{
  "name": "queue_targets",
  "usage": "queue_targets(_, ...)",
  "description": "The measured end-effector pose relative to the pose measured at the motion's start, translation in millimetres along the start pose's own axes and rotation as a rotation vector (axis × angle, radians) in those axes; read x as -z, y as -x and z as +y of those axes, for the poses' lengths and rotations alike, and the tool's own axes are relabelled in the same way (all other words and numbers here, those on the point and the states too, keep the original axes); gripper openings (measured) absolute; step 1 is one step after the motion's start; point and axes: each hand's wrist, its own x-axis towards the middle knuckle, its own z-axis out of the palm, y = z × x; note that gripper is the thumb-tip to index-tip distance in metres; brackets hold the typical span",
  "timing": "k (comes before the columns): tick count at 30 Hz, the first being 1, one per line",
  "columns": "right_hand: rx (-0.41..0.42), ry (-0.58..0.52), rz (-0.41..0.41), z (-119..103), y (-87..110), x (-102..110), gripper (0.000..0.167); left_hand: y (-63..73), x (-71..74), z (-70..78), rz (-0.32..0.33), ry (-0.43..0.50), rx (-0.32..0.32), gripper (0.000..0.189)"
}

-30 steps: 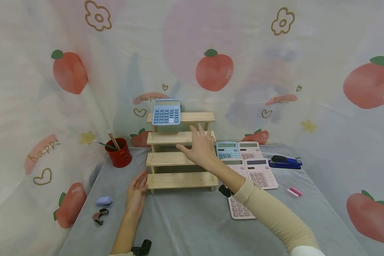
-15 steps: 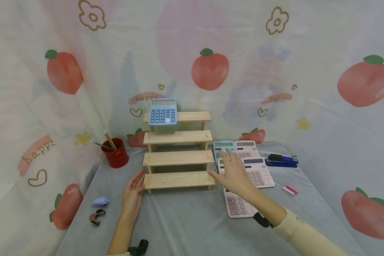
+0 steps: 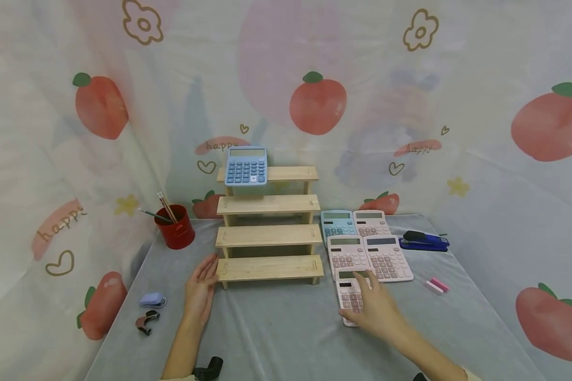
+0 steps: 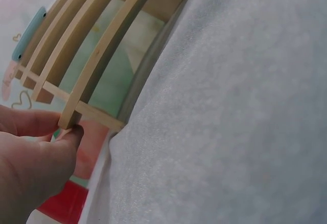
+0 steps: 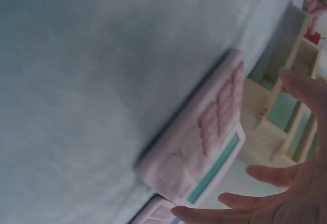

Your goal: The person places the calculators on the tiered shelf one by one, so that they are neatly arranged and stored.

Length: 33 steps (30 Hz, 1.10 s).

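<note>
My left hand (image 3: 200, 293) pinches the left end of the lowest step of a four-step wooden display rack (image 3: 267, 268); the left wrist view shows its fingers and thumb around the board end (image 4: 69, 119). On the rack's top step leans a blue calculator (image 3: 246, 169). My right hand (image 3: 381, 309) is over the nearest pink calculator (image 3: 349, 301) with fingers spread, covering its right side. In the right wrist view that pink calculator (image 5: 204, 132) lies flat on the cloth, and the fingers (image 5: 278, 175) look apart from it.
Behind it lie a smaller blue calculator (image 3: 338, 223) and several pink calculators (image 3: 388, 258). A blue stapler (image 3: 424, 242) and erasers (image 3: 437, 286) are at right. At left stand a red pencil cup (image 3: 175, 233), a small lilac stapler (image 3: 153, 300) and a brown hair clip (image 3: 147, 321).
My right hand has moved from in front of the rack's upper steps, rightward and down toward me, to the nearest pink calculator. The left hand has stayed at the rack's lowest step.
</note>
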Motion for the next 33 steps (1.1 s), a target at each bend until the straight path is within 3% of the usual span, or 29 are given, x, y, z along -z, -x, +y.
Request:
queue_targets(9, -0.029, 0.006, -0.036, 7.4, 13.2, -20.0, 0.118, 0.7, 0.2, -0.7, 0.006, 0.001, -0.001, 0.063)
queue_targets(14, -0.039, 0.01, -0.046, 6.4, 14.4, -20.8, 0.115, 1.5, 1.2, -3.4, -0.019, 0.017, -0.031, 0.062)
queue_targets(25, -0.073, -0.043, -0.024, 8.9, 18.6, -28.3, 0.101, 2.1, -1.0, -1.7, -0.015, 0.0, -0.022, 0.061)
queue_targets(33, 0.072, -0.004, 0.154, -1.9, 10.5, -10.7, 0.1, 1.5, 0.2, -1.5, -0.015, 0.005, -0.014, 0.061)
